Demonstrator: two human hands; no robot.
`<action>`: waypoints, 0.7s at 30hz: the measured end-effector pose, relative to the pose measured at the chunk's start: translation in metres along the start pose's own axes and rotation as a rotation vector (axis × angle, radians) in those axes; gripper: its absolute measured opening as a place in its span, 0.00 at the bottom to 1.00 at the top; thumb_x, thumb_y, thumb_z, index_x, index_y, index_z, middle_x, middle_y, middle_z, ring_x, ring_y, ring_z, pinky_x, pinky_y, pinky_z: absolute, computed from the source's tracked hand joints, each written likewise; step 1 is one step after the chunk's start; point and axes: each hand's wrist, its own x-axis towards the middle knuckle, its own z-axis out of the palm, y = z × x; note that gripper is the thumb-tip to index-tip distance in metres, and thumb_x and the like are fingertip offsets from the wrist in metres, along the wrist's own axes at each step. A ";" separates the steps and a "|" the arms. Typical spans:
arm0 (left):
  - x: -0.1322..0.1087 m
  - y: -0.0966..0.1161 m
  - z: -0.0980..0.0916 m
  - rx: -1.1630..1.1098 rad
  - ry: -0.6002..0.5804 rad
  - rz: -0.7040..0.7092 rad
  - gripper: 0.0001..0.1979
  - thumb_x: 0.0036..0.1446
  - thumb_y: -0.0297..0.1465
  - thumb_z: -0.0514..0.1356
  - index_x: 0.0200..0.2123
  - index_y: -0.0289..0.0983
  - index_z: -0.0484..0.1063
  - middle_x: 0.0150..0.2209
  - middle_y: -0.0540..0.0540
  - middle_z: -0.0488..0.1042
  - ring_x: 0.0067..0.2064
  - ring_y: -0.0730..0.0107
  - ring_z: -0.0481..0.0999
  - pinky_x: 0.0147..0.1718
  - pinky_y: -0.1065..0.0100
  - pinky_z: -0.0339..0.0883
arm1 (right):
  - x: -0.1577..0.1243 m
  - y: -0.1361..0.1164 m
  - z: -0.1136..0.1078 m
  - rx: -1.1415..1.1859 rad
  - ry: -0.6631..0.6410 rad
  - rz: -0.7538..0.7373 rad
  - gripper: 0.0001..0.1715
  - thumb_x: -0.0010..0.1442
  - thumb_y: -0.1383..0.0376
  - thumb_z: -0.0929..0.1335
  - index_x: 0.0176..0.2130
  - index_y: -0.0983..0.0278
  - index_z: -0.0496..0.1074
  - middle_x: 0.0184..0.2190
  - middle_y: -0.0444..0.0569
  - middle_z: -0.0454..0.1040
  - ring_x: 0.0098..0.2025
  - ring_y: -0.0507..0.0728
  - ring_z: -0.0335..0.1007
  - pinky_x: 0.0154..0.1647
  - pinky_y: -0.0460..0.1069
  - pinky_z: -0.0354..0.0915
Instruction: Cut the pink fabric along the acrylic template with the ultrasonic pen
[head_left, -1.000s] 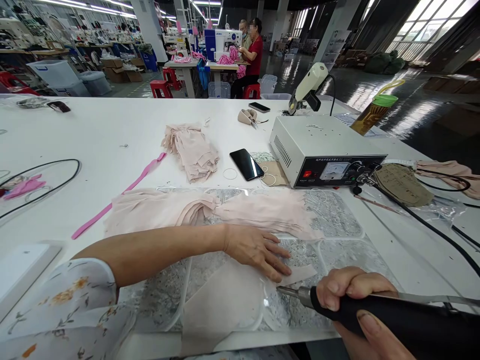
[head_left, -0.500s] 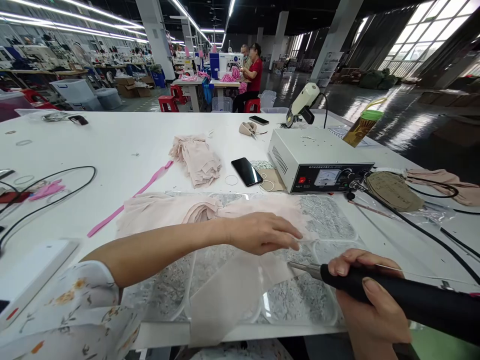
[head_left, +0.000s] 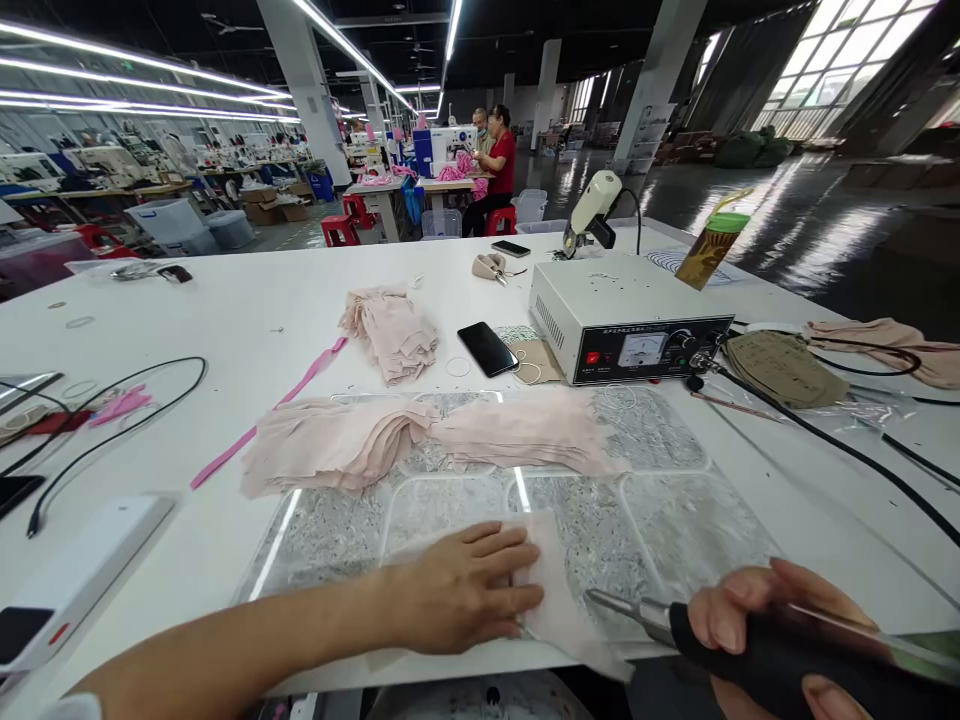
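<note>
My left hand (head_left: 469, 590) lies with its fingers stretched out on a thin pale pink fabric piece (head_left: 551, 575) near the table's front edge. A corner of the fabric hangs toward that edge. In my right hand (head_left: 757, 620) is a black-handled ultrasonic tool (head_left: 780, 650), its tapered metal tip pointing left beside the fabric; whether the tip touches it I cannot tell. Beneath lies a clear-topped grey marbled mat (head_left: 667, 520). Two stacks of pale pink fabric, a left stack (head_left: 330, 440) and a right stack (head_left: 525, 430), rest on its far part.
Behind the mat stand a control box (head_left: 645, 325) with a dial and a black phone (head_left: 489, 348). Another fabric pile (head_left: 390, 335) and a pink strip (head_left: 274, 405) lie left of them. A black cable (head_left: 832, 450) crosses the right side. A white device (head_left: 90, 580) sits at left.
My left hand has moved down toward the front edge and now presses flat on the fabric piece, which has shifted. The tool has moved slightly right and down. The view has tilted.
</note>
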 end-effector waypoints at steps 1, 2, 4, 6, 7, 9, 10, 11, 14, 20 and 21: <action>-0.003 -0.003 -0.002 -0.026 -0.005 0.013 0.16 0.66 0.37 0.54 0.53 0.39 0.68 0.59 0.40 0.66 0.61 0.55 0.64 0.60 0.56 0.58 | 0.003 0.001 0.003 0.022 0.028 -0.002 0.16 0.54 0.59 0.67 0.43 0.59 0.72 0.28 0.47 0.66 0.24 0.53 0.63 0.21 0.50 0.65; -0.005 -0.005 -0.005 -0.042 -0.013 0.010 0.16 0.66 0.37 0.53 0.54 0.39 0.68 0.60 0.40 0.65 0.62 0.55 0.62 0.61 0.56 0.57 | 0.007 0.002 0.006 0.049 0.044 -0.004 0.15 0.53 0.60 0.67 0.42 0.59 0.72 0.29 0.46 0.66 0.24 0.52 0.63 0.22 0.50 0.66; -0.006 -0.007 -0.010 -0.045 -0.018 -0.024 0.18 0.67 0.37 0.51 0.56 0.37 0.66 0.61 0.38 0.63 0.64 0.54 0.60 0.62 0.54 0.56 | 0.016 0.007 0.012 0.106 0.067 -0.017 0.14 0.52 0.61 0.68 0.40 0.60 0.73 0.29 0.45 0.67 0.23 0.51 0.62 0.22 0.50 0.65; -0.007 -0.004 -0.011 -0.030 -0.015 -0.055 0.20 0.68 0.37 0.50 0.58 0.35 0.64 0.62 0.36 0.62 0.65 0.54 0.58 0.62 0.53 0.55 | 0.024 0.015 0.017 0.156 0.088 -0.033 0.13 0.49 0.62 0.68 0.38 0.61 0.73 0.28 0.45 0.69 0.23 0.50 0.62 0.21 0.49 0.64; -0.008 -0.003 -0.010 -0.022 -0.018 -0.063 0.20 0.68 0.37 0.50 0.58 0.35 0.63 0.61 0.36 0.63 0.65 0.54 0.57 0.62 0.53 0.55 | 0.027 0.020 0.019 0.174 0.103 -0.038 0.13 0.48 0.63 0.68 0.37 0.62 0.73 0.28 0.44 0.69 0.23 0.50 0.63 0.21 0.49 0.64; -0.009 -0.001 -0.006 -0.010 -0.030 -0.062 0.20 0.68 0.36 0.50 0.58 0.34 0.63 0.61 0.36 0.64 0.65 0.55 0.58 0.62 0.54 0.56 | 0.033 0.028 0.023 0.200 0.140 -0.052 0.13 0.47 0.64 0.67 0.36 0.62 0.73 0.27 0.44 0.70 0.23 0.51 0.63 0.22 0.49 0.64; -0.010 0.000 -0.005 -0.008 -0.036 -0.055 0.20 0.68 0.36 0.51 0.58 0.34 0.64 0.61 0.36 0.64 0.65 0.55 0.58 0.62 0.54 0.56 | 0.035 0.031 0.026 0.208 0.154 -0.058 0.13 0.47 0.64 0.67 0.36 0.61 0.72 0.27 0.43 0.70 0.23 0.51 0.63 0.23 0.49 0.64; -0.011 -0.001 -0.003 -0.008 -0.040 -0.049 0.19 0.67 0.36 0.51 0.58 0.34 0.64 0.61 0.37 0.64 0.65 0.55 0.59 0.62 0.54 0.56 | 0.038 0.034 0.028 0.215 0.166 -0.060 0.13 0.47 0.64 0.67 0.36 0.61 0.72 0.27 0.43 0.70 0.23 0.51 0.63 0.23 0.49 0.64; -0.012 -0.006 -0.002 -0.027 -0.032 -0.038 0.18 0.67 0.35 0.51 0.57 0.34 0.65 0.61 0.39 0.64 0.64 0.57 0.60 0.63 0.54 0.55 | 0.042 0.038 0.034 0.234 0.176 -0.040 0.12 0.47 0.64 0.67 0.35 0.61 0.72 0.28 0.43 0.69 0.23 0.50 0.64 0.25 0.49 0.64; 0.001 -0.020 -0.006 -0.153 0.035 -0.083 0.13 0.67 0.31 0.51 0.51 0.36 0.70 0.55 0.42 0.72 0.59 0.62 0.68 0.62 0.58 0.57 | 0.039 0.039 0.036 0.267 0.140 0.011 0.11 0.47 0.64 0.66 0.35 0.60 0.72 0.28 0.42 0.68 0.23 0.50 0.64 0.24 0.48 0.64; 0.005 -0.022 -0.005 -0.171 0.064 -0.102 0.12 0.67 0.30 0.51 0.49 0.36 0.72 0.52 0.42 0.74 0.56 0.63 0.70 0.61 0.59 0.59 | 0.038 0.038 0.035 0.271 0.137 0.015 0.11 0.48 0.65 0.66 0.35 0.60 0.72 0.28 0.42 0.67 0.23 0.50 0.64 0.24 0.48 0.64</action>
